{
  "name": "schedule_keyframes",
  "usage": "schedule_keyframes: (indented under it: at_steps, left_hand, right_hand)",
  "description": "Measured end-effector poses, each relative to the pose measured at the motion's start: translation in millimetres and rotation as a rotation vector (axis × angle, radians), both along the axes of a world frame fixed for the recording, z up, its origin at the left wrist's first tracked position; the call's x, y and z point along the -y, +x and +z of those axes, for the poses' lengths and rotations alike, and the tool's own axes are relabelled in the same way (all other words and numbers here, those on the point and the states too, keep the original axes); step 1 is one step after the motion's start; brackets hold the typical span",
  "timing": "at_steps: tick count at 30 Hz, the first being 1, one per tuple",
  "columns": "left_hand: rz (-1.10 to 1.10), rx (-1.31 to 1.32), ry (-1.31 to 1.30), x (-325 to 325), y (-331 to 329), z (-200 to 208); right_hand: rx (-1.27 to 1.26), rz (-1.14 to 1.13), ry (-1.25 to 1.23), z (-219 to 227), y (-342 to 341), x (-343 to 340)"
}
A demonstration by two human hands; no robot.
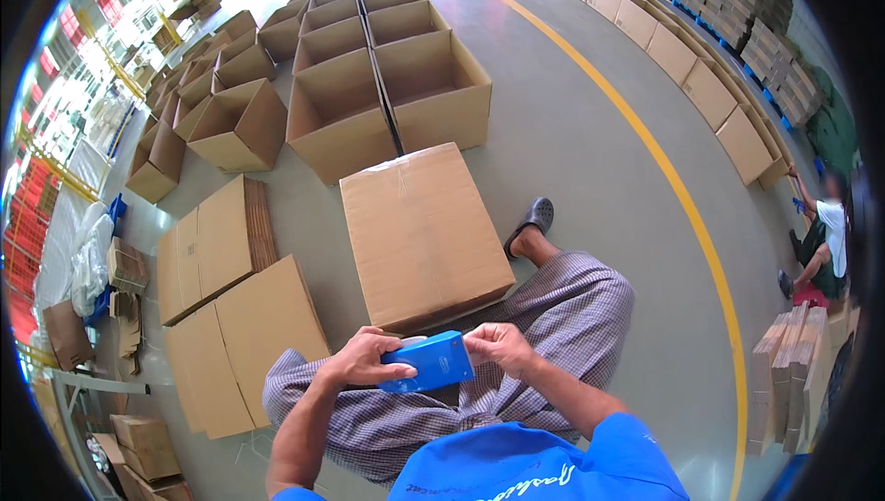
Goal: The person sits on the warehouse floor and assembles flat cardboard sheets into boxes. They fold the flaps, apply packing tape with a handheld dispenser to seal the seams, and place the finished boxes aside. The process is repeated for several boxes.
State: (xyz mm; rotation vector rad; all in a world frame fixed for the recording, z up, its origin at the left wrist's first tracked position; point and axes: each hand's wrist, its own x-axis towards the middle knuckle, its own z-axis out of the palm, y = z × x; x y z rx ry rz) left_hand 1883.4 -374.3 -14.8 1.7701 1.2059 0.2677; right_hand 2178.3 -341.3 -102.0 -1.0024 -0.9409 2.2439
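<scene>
Over my lap I hold a blue tape dispenser [435,363], its flat side up and tilted a little. My left hand [365,357] wraps round its left end, with the thumb along its lower edge. At the dispenser's right end, my right hand [501,347] is closed in a pinch; what sits between those fingertips is too small to make out. Just beyond both hands stands a closed brown carton [426,229], with clear tape showing along its top and far edge.
Open cartons [433,63] stand in long rows ahead, with more at the left. Flat cardboard stacks [263,340] lie left of the closed carton. A yellow floor line [678,183] curves down the right. Another person [830,234] sits far right beside folded cardboard [788,372].
</scene>
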Motion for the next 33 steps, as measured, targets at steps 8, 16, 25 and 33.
schedule_keyframes:
  at_steps: [8,16,25,33]
  left_hand:
    - [0.241,-0.556,-0.159,-2.5,-104.0,-18.6]
    - [0.322,-0.603,-0.207,-15.4,-83.1,-19.1]
    - [0.299,-0.586,-0.187,-17.0,-85.9,-25.1]
    - [0.243,-0.572,-0.038,-17.8,-100.8,-41.1]
  right_hand:
    - [0.332,-0.214,0.119,-41.3,122.6,-117.2]
    - [0.433,-0.352,0.138,-72.5,101.3,-131.5]
    - [0.542,-0.262,0.005,-114.6,84.1,-130.0]
    - [1.047,0.214,0.215,-176.3,86.8,-101.5]
